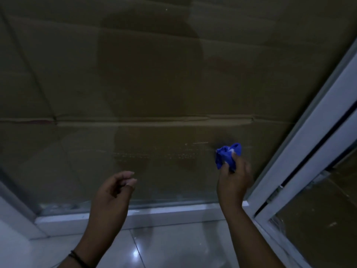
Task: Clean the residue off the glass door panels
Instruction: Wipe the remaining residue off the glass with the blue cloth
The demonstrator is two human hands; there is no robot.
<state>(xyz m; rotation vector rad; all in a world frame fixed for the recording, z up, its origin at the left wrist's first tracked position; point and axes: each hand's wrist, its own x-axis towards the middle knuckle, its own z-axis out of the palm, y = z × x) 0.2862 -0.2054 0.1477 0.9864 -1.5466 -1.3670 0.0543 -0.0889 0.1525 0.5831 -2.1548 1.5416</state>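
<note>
Head view: right hand (234,176) grips a bunched blue cloth (228,154) vs the glass panel (135,84), low, near the white frame (309,151), prob. to scrub the dotted residue (154,154) just left. Left hand (114,192) hangs loosely curled, holding nothing, apart from the glass.

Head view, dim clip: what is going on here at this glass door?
A person is wiping a glass door panel that has brown cardboard behind it. The right hand grips a bunched blue cloth and holds it against the lower right part of the glass, close to the white door frame. Faint pale residue marks run in a line to the left of the cloth, so that stretch looks not yet cleaned. The left hand is held off the glass with loosely curled fingers, holding nothing.
</note>
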